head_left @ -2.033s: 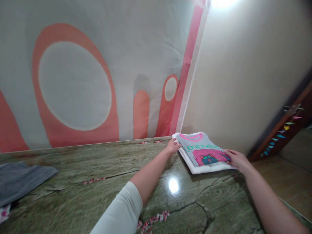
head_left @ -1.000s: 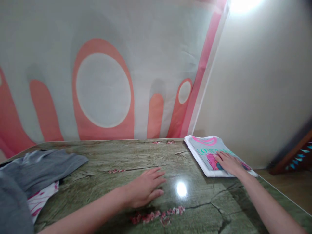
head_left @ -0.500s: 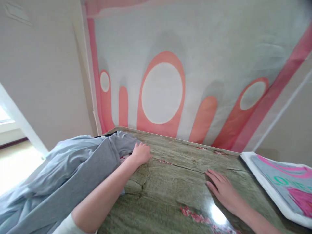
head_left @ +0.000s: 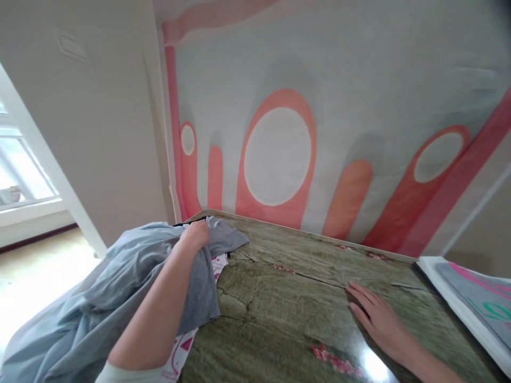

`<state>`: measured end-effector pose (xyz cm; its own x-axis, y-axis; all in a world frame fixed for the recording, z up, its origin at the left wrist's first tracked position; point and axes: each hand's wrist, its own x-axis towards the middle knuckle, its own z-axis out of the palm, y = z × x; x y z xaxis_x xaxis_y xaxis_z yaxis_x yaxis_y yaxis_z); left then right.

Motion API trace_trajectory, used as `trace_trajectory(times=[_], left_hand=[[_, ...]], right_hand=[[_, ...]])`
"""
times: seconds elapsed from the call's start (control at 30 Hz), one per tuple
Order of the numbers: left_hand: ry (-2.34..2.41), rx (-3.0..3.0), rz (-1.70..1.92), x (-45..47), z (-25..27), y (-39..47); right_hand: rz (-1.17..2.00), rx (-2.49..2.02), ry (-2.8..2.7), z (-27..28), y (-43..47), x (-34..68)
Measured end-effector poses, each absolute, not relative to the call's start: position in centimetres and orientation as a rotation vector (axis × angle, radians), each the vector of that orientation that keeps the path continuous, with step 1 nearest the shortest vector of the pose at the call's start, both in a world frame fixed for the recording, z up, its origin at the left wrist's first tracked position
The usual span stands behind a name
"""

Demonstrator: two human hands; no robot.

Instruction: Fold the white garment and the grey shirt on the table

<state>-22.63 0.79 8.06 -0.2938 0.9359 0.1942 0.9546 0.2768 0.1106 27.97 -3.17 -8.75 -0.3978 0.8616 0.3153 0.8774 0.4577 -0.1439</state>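
My left hand (head_left: pixel 195 235) is closed on the upper part of a grey garment (head_left: pixel 202 298), which looks like a shirt with a sleeve lying out to the right. Its fingertips are hidden behind the knuckles. The garment lies over a pile of light blue-grey clothing (head_left: pixel 107 276). Below it, a white cloth with pink print (head_left: pixel 181 351) shows at the edge. Flat on the tabletop rests my right hand (head_left: pixel 375 319), fingers stretched out and holding nothing.
The wood-patterned table (head_left: pixel 271 308) carries small red flower prints. At the right edge lies a folded grey shirt (head_left: pixel 489 298) with pink trim and green letters, on a white bundle (head_left: pixel 459 308). A grey-and-pink patterned panel (head_left: pixel 339 96) stands behind the table.
My left hand has moved left, from the table beside the pile onto the grey garment. More of the garment and the pink-printed cloth shows. My right hand stays flat; the view has turned slightly left.
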Motion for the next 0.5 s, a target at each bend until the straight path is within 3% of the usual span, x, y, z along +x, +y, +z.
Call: trace_trajectory(times=[0.27, 0.5], left_hand=[[-2.382, -1.885, -0.044, -22.3, 8.4, 0.5], [-1.834, -2.373, -0.431, -12.8, 6.0, 0.8]], right_hand=[[-0.055, -1.484, -2.377, -8.2, -3.5, 27.8], [-0.054, -1.480, -2.361, -8.1, -3.4, 27.6]])
